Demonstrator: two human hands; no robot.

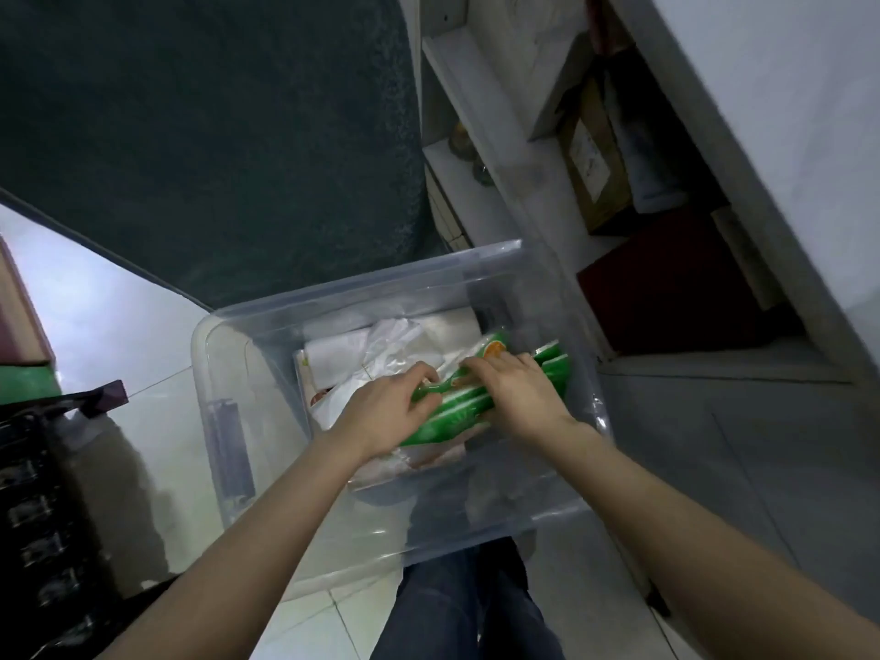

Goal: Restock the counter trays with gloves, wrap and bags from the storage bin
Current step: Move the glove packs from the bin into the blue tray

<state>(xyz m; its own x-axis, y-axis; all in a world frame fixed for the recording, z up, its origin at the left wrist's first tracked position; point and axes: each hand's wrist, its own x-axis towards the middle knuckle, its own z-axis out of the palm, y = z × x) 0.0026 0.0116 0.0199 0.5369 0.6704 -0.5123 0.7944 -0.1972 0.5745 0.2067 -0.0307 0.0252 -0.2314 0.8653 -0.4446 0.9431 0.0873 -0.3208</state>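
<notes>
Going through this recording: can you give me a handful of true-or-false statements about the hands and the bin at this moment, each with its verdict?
1. The left hand and right hand both reach inside the clear bin. True.
2. The left hand grips a roll of tape. False: it grips the green packets.
3. The right hand is on the same green packets. True.
4. A lid covers the bin. False: its top is open.
5. Some white plastic bags lie in the bin beside the packets. True.
</notes>
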